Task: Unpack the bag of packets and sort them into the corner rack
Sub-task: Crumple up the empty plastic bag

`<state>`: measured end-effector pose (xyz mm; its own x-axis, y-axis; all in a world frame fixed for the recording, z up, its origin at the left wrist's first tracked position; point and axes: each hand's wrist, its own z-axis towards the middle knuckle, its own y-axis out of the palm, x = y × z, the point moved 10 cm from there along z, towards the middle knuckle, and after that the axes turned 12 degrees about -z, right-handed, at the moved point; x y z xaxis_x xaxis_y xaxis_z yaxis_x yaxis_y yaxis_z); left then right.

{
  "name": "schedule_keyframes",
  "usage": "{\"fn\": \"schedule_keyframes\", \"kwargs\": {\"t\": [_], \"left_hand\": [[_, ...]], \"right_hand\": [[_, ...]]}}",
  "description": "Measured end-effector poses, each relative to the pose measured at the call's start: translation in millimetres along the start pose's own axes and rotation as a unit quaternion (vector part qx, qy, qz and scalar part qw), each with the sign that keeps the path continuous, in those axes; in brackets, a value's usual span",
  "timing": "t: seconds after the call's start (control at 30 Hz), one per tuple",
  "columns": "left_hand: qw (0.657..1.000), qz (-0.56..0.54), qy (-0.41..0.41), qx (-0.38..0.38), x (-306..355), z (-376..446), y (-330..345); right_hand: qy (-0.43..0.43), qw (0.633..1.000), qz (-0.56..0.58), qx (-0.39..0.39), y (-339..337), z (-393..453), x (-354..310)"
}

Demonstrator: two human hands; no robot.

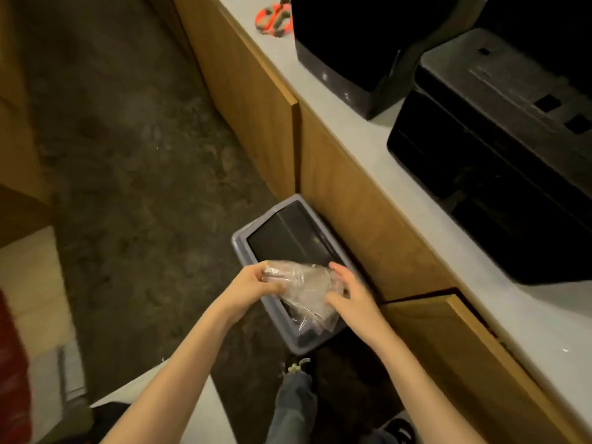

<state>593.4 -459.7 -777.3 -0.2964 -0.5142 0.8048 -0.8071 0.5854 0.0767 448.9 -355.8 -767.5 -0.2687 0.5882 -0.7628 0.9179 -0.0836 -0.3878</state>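
Head view, looking down at a grey bin (243,238) standing on the floor against wooden cabinet fronts (362,200). Nearest, a trouser leg (293,408) shows just below the bin. Above the bin's near half, both hands hold a crumpled clear plastic bag (307,293): the left hand (253,286) is closed on its left end, fingers curled round the plastic; the right hand (350,291) touches its right side with fingers spread, grip uncertain. Bag contents cannot be made out. Beyond and right of the bin, a pale countertop (358,133) carries black appliances (493,149). Farthest from the bin, an orange and grey object (275,20) lies on that counter.
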Motion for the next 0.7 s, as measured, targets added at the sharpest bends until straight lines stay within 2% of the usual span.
{"fn": "schedule_keyframes", "kwargs": {"t": [0.03, 0.07, 0.17, 0.3, 0.37, 0.43, 0.53, 0.57, 0.63, 0.7], "left_hand": [[1.000, -0.005, -0.007, -0.008, -6.6, 9.7, -8.2], [1.000, -0.006, -0.013, -0.009, -13.0, 19.7, -15.7], [0.999, 0.021, -0.032, 0.003, -32.2, 50.8, -33.6], [0.991, 0.087, 0.026, 0.103, -44.9, 85.4, -60.2], [0.959, 0.220, 0.105, 0.145, -34.1, 92.4, -64.1], [0.902, 0.366, 0.178, 0.142, -23.3, 95.2, -54.7], [0.804, 0.521, 0.271, 0.095, -21.9, 99.9, -32.1], [0.782, 0.555, 0.275, 0.062, -30.5, 104.9, -25.8], [0.762, 0.598, 0.248, -0.008, -52.2, 117.9, -18.0], [0.774, 0.606, 0.177, -0.047, -72.8, 135.4, -19.3]], "right_hand": [[0.019, 0.999, 0.011, -0.035, 16.6, 9.1, 6.9], [0.034, 0.999, 0.008, -0.037, 26.2, 18.8, 14.4], [0.058, 0.998, -0.011, 0.009, 38.4, 47.5, 29.9], [0.044, 0.994, -0.068, 0.069, 54.8, 75.8, 35.1], [0.025, 0.987, -0.134, 0.090, 66.7, 82.2, 35.2], [0.009, 0.973, -0.200, 0.115, 74.9, 88.1, 35.1], [-0.001, 0.953, -0.274, 0.127, 85.8, 100.5, 43.0], [-0.005, 0.948, -0.294, 0.124, 89.7, 104.3, 45.3], [-0.014, 0.934, -0.338, 0.116, 98.1, 112.5, 49.9], [-0.006, 0.916, -0.390, 0.092, 108.3, 122.3, 57.2]]}}
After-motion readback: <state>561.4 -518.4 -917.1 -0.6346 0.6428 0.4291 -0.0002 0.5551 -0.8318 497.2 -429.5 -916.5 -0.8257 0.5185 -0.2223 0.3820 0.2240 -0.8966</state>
